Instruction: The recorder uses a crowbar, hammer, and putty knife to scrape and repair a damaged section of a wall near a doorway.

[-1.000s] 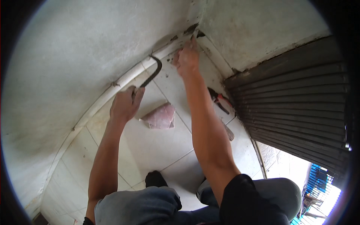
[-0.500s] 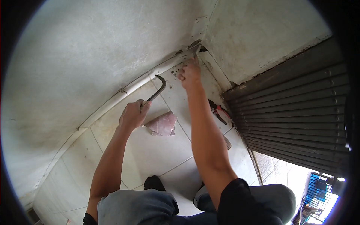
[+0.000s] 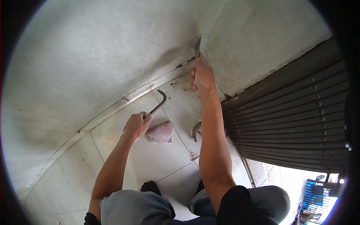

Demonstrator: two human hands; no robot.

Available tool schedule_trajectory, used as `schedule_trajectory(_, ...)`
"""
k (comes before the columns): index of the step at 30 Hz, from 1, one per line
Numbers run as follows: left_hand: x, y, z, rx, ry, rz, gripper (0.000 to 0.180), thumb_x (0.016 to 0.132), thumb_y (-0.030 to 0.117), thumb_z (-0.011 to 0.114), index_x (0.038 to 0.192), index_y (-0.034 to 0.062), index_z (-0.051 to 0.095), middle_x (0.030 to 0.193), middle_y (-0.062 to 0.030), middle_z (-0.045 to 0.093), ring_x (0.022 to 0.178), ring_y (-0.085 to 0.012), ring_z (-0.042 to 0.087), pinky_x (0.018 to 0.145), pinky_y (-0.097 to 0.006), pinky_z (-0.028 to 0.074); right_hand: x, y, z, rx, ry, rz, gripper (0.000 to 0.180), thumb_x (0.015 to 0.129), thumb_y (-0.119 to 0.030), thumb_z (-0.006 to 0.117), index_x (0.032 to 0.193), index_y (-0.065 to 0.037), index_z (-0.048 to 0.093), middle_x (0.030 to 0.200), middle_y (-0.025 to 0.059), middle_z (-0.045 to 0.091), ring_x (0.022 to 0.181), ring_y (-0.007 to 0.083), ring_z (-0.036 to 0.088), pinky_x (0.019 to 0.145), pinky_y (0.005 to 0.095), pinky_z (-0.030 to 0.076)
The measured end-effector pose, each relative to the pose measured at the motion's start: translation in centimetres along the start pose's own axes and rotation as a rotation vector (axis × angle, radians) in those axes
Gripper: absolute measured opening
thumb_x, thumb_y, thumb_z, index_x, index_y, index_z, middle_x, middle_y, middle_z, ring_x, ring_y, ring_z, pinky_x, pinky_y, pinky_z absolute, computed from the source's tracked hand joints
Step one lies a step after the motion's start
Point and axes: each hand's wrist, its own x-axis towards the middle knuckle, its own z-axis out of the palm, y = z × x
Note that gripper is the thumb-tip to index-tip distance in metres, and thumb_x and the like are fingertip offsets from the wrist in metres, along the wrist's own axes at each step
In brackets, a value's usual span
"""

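Note:
My left hand (image 3: pixel 137 125) is closed around the handle of a small hooked pry bar (image 3: pixel 162 100), its curved tip hanging over the floor near the foot of the wall. My right hand (image 3: pixel 203 78), arm stretched out, grips a scraper, whose thin metal blade (image 3: pixel 197 47) meets the wall in the corner above the broken baseboard edge. Below the pry bar, a broken pinkish tile piece (image 3: pixel 162 132) lies on the floor. A dark curved metal tool (image 3: pixel 195 132) lies beside my right forearm, which hides part of it.
White floor tiles (image 3: pixel 150 165) run up to a white baseboard (image 3: pixel 108 110) along the pale wall (image 3: pixel 93 56). Crumbs of mortar (image 3: pixel 180 81) lie near the corner. A dark ribbed shutter (image 3: pixel 285 116) stands at the right. My bent knees (image 3: pixel 131 206) are at the bottom.
The scraper in my right hand has gone from the baseboard gap to higher on the corner wall. My left hand still holds the pry bar. The view has shifted slightly; the red-handled pliers are no longer visible.

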Motion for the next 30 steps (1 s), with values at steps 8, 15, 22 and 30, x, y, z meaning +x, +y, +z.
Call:
schedule_trajectory(8, -0.3, 1.7, 0.0, 0.042, -0.02, 0.044, 0.05, 0.09, 0.049, 0.048, 0.103, 0.0045, 0.065, 0.093, -0.0218, 0.066, 0.091, -0.0398, 0.062, 0.08, -0.044, 0.049, 1.5, -1.7, -0.7, -0.013, -0.037, -0.077, 0.048, 0.098, -0.027, 0.038, 0.144, -0.016, 0.029, 0.06, -0.0043, 0.036, 0.042, 0.007, 0.029, 0.036, 0.0247, 0.024)
schedule_trajectory(15, -1.0, 3.9, -0.4, 0.014, -0.027, 0.024, 0.052, 0.089, 0.049, 0.05, 0.095, 0.0003, 0.064, 0.085, -0.0239, 0.064, 0.085, -0.0402, 0.062, 0.074, -0.044, 0.048, 0.9, -2.4, -3.9, 0.026, -0.029, -0.048, 0.044, 0.097, -0.025, 0.038, 0.14, -0.017, 0.034, 0.059, -0.0045, 0.034, 0.04, 0.0067, 0.026, 0.035, 0.0218, 0.021)
schedule_trajectory(22, -0.8, 2.4, 0.4, 0.091, 0.008, 0.036, 0.052, 0.089, 0.051, 0.046, 0.099, 0.0042, 0.065, 0.09, -0.0215, 0.066, 0.088, -0.0377, 0.063, 0.076, -0.044, 0.05, 2.1, -0.5, -4.3, 0.125, -0.12, 0.08, 0.028, 0.097, -0.027, 0.041, 0.123, -0.017, 0.046, 0.059, -0.0038, 0.035, 0.039, 0.0077, 0.028, 0.034, 0.0225, 0.022)
schedule_trajectory(30, -0.8, 2.2, 0.0, 0.095, -0.029, 0.035, 0.052, 0.089, 0.052, 0.046, 0.101, 0.0053, 0.065, 0.089, -0.0176, 0.067, 0.087, -0.0359, 0.064, 0.075, -0.043, 0.051, 3.7, 3.1, -6.3, -0.134, -0.084, 0.155, 0.03, 0.097, -0.029, 0.042, 0.124, -0.016, 0.047, 0.058, -0.004, 0.037, 0.039, 0.0075, 0.028, 0.034, 0.0232, 0.023)
